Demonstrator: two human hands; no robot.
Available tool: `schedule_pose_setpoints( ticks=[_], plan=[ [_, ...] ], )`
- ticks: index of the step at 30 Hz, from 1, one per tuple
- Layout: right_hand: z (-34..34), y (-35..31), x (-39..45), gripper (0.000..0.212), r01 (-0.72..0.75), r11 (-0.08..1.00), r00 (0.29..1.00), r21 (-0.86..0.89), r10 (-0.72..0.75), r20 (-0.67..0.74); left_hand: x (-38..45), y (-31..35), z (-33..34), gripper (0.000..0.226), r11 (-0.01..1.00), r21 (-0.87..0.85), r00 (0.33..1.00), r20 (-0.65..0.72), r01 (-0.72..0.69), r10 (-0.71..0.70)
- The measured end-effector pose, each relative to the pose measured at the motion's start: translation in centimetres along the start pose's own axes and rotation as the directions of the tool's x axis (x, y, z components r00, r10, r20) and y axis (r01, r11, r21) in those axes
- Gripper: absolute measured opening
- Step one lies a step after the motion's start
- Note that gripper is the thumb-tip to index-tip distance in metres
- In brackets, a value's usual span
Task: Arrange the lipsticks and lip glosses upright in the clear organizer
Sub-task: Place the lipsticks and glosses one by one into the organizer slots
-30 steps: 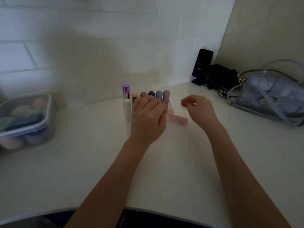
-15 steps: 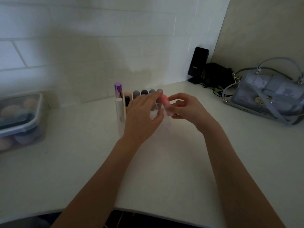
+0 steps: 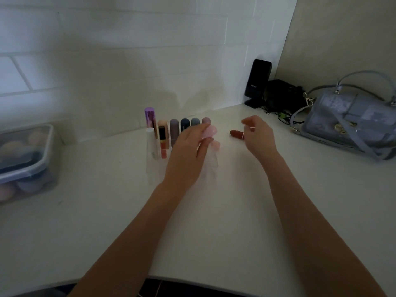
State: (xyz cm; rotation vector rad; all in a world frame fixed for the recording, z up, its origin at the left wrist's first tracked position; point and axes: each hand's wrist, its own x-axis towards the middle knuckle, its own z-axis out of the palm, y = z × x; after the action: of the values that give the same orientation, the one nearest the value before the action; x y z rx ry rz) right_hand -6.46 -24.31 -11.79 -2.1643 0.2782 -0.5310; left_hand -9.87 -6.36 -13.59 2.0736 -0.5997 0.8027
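Head view: the pink tube [image 3: 209,133] has passed from the right hand [image 3: 258,137] to the left hand [image 3: 188,151], whose fingers pinch it over the organizer [image 3: 211,162]. Right fingers, seemingly empty, curl loosely beside the red lipstick [image 3: 236,133], probably next.

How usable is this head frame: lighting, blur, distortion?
Head view: dim and flat, no glare; wide-angle bends the wall tiles; the clear organizer barely separates from the counter; the pink tube at the left hand is soft with motion blur.
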Motion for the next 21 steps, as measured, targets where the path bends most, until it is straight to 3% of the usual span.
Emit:
schedule_pose_setpoints(
  ticks=[2, 4, 10, 12, 14, 17, 21],
  plan=[
    [0.9, 1.5, 0.9, 0.038, 0.025, 0.953, 0.995, -0.303, 0.007, 0.104, 0.1, 0.1, -0.2, 0.029, 0.999, -0.018, 0.995, -0.091, 0.031, -0.033],
    [1.9, 2.7, 1.0, 0.046, 0.061, 0.879, 0.969, -0.473, 0.062, 0.241, 0.3, -0.2, -0.1, 0.027, 0.998, -0.011, 0.993, -0.102, 0.065, -0.066],
    [2.9, 2.5, 0.9, 0.021, 0.012, 0.919, 0.998, -0.395, 0.011, 0.055, 0.2, -0.5, 0.4, 0.014, 0.994, 0.042, 0.989, -0.115, 0.101, -0.095],
    [2.8, 2.2, 0.2, 0.029, 0.041, 0.965, 0.999, -0.257, -0.030, 0.045, 0.2, -0.3, 0.3, 0.014, 0.994, 0.026, 0.988, -0.115, 0.109, -0.105],
    [2.2, 1.4, -0.6, 0.040, 0.061, 0.997, 0.996, 0.052, -0.065, 0.066, 0.3, 0.0, 0.1, 0.016, 0.994, -0.019, 0.982, -0.156, 0.108, -0.109],
    [1.1, -0.7, -2.2, 0.039, -0.052, 0.834, 0.963, 0.549, -0.103, 0.247, 0.3, 0.1, -0.5, 0.017, 0.990, -0.037, 0.968, -0.209, 0.134, -0.139],
    [0.7, -2.8, -4.6, 0.036, -0.011, 0.725, 0.939, 0.689, -0.229, 0.257, 0.0, -0.1, -1.5, 0.015, 0.991, -0.057, 0.954, -0.269, 0.118, -0.129]
  ],
)
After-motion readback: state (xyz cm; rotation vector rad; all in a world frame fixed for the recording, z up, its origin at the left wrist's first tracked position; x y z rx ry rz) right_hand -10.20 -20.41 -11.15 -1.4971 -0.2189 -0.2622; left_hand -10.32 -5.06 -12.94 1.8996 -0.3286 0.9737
